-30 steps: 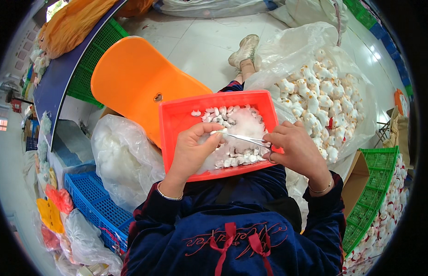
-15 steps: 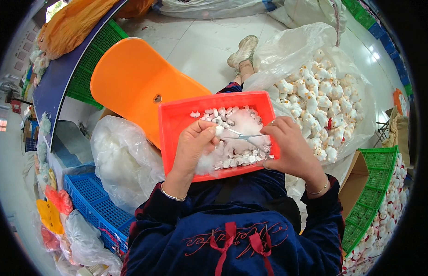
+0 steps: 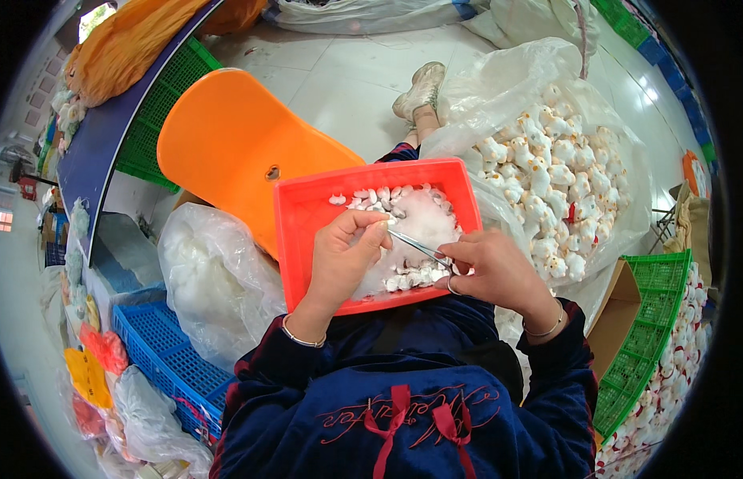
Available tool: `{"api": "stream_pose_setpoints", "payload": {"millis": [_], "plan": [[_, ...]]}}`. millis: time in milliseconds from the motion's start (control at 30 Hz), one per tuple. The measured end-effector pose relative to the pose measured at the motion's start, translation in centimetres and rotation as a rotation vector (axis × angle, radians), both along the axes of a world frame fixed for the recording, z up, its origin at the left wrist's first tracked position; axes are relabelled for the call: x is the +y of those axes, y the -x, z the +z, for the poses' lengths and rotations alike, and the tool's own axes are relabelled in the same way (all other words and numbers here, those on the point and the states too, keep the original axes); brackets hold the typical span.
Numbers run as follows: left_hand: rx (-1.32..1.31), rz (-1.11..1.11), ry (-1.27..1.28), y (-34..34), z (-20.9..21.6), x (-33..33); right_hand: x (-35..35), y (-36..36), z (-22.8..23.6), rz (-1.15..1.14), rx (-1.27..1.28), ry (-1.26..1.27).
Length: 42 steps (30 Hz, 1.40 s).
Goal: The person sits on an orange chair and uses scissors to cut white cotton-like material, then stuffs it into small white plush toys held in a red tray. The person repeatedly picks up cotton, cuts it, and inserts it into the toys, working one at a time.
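Note:
A red plastic tray (image 3: pixel 295 239) rests across my lap, holding a clump of white stuffing (image 3: pixel 425 217) and many small white fabric pieces (image 3: pixel 415 279). Over its left half, my left hand (image 3: pixel 339 259) pinches a small white piece, mostly hidden by the thumb and fingertips. My right hand (image 3: pixel 503 271) grips scissor-handled forceps (image 3: pixel 419 246), with a finger ring showing by the thumb. The forceps' tips point left and meet the piece at my left fingertips; whether they are inside it I cannot tell.
An orange chair (image 3: pixel 235 136) stands beyond the tray to the left. A clear bag of stuffing (image 3: pixel 215 279) and a blue crate (image 3: pixel 168 343) are at my left. On the right lie a bag of small white plush toys (image 3: pixel 559 176) and a green crate (image 3: pixel 647 319).
My right hand has turned and lowered slightly, so the forceps now slant up to the left hand's fingertips. The left hand has shifted a little right. The tray has barely moved.

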<state>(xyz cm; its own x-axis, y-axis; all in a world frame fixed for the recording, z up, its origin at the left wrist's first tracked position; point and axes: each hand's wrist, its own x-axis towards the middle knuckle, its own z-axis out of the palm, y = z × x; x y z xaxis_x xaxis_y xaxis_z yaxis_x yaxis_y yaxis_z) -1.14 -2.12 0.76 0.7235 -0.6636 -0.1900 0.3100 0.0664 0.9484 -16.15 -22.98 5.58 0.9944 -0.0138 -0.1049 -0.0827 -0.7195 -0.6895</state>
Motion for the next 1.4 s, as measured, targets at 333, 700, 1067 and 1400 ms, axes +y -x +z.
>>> {"api": "stream_pose_setpoints", "payload": {"millis": [333,700,1067,1400], "plan": [[-0.807,0.342,0.035,2.3,-1.9,-1.9,7.1,-0.4,-1.9,-0.258,0.158,-0.895],[-0.434,0.205,-0.161,0.3,0.3,-0.8,5.1,-1.0,-2.4,-0.297,-0.173,-0.050],[-0.515,0.267,-0.143,0.3,0.4,-0.8,5.4,-0.2,-2.7,-0.275,-0.057,-0.202],[-0.512,0.306,-0.089,0.3,0.3,-0.8,5.2,0.8,-2.6,-0.271,-0.085,-0.240]]}}
